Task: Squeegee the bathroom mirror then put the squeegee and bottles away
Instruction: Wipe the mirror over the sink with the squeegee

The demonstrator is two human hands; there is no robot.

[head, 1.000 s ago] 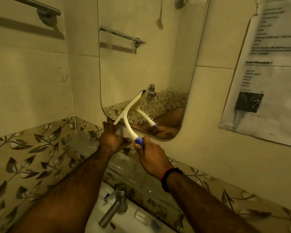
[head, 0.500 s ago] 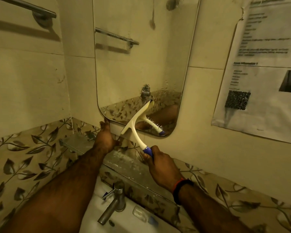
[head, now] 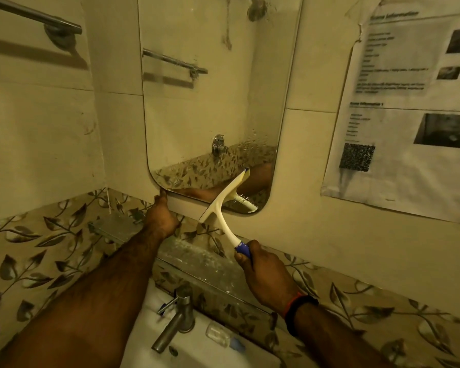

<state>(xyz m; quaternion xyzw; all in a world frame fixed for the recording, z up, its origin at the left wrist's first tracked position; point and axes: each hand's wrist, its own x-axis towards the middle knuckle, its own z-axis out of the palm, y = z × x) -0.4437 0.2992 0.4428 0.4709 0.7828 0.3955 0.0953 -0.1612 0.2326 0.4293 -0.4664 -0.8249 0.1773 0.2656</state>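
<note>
While blurred, notice [head: 398, 107] heading reads "Information".

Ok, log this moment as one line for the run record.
phase: squeegeeing | right hand: grips squeegee handle | blade: tilted across mirror bottom edge | left hand: at mirror's lower-left corner | bottles: not visible

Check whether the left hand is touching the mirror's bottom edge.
Touching. The head view shows the left hand reaching up with its fingertips pressed against the lower left corner of the mirror, no gap visible.
</note>
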